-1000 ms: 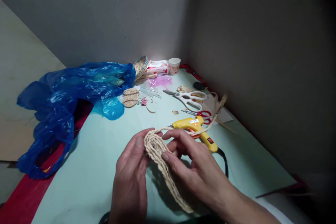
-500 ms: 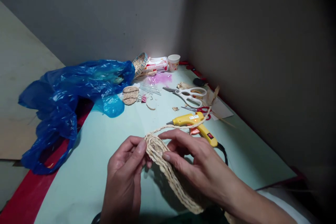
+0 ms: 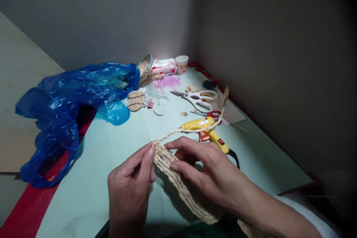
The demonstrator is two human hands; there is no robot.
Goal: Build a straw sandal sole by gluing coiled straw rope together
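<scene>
An oblong piece of coiled, braided straw cord (image 3: 178,184) is held up between my two hands, slanting down to the right. My left hand (image 3: 132,178) pinches the cord at the far end of the piece with thumb and forefinger. My right hand (image 3: 203,167) grips the piece's right side, thumb on top and forefinger along the edge. From the pinched end a loose length of twisted straw cord (image 3: 170,133) runs right, across a yellow hot glue gun (image 3: 195,124) lying just beyond my hands. The underside of the piece is hidden.
Beyond the glue gun lie white-handled scissors (image 3: 199,99) and red-handled scissors (image 3: 213,114). A blue plastic bag (image 3: 83,81) spreads over the left side. A round woven piece (image 3: 136,101), a pink binder clip (image 3: 150,103), a small basket (image 3: 145,67) and a paper cup (image 3: 182,64) stand farther back.
My left thumb and forefinger have closed in on the cord at the end of the piece. The loose cord leaves that end slightly higher. The whole view has shifted a little.
</scene>
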